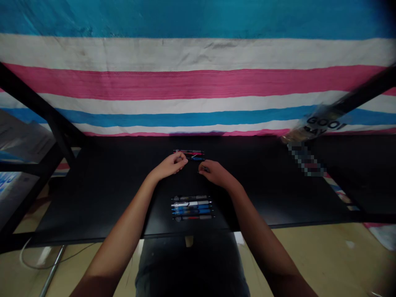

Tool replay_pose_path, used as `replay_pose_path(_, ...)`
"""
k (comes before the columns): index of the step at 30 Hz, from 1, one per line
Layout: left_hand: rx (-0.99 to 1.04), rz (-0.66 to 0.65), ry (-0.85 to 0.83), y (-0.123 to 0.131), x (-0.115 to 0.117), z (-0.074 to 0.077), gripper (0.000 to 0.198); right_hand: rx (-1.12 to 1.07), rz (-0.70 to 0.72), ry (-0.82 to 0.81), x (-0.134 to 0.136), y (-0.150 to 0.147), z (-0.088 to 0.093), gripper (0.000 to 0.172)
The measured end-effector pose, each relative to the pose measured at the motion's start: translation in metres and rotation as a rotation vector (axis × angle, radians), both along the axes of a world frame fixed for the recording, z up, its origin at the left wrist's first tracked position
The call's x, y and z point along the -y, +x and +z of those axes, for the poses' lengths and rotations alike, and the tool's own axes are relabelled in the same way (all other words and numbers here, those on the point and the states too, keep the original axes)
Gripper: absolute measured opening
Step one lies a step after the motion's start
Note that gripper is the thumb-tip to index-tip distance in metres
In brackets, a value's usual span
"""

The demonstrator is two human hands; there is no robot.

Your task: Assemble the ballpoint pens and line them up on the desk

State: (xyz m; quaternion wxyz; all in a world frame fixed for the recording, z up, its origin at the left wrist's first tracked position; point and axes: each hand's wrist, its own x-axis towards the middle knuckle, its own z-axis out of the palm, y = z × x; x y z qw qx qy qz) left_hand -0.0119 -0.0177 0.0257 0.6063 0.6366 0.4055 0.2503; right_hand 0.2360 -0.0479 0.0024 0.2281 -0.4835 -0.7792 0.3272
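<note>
My left hand is curled, thumb and fingertips together, at the near side of a back group of pens. What it holds, if anything, is hidden. My right hand is closed on a dark pen whose silver part shows at the fingertips. Between and just beyond the hands lie a blue pen and a pink and dark pen, partly covered by my left fingers. Nearer to me several pens lie side by side, among them a white pen, a blue pen and a dark pen.
The black table has its near edge at my lap. A striped sheet hangs behind it. At the right stand a clear bag with lettering and a blurred-out item. Dark frame bars rise at the left.
</note>
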Motion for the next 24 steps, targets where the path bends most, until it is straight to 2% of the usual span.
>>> replay_pose_path(5,-0.053,-0.019,0.074,0.001,0.000,-0.003,0.029,-0.061,-0.033,0.003,-0.001,-0.001,0.000,0.011)
replay_pose_path(9,-0.125,-0.040,0.211,0.003,0.003,-0.001,0.028,-0.180,-0.100,-0.041,-0.003,0.000,0.001,0.006)
replay_pose_path(16,-0.352,-0.059,0.538,0.010,0.013,0.007,0.014,-0.341,-0.158,-0.065,-0.008,-0.002,0.002,0.017)
replay_pose_path(24,-0.415,-0.048,0.549,0.010,0.011,0.006,0.017,-0.425,-0.226,-0.137,-0.012,-0.003,0.003,0.024)
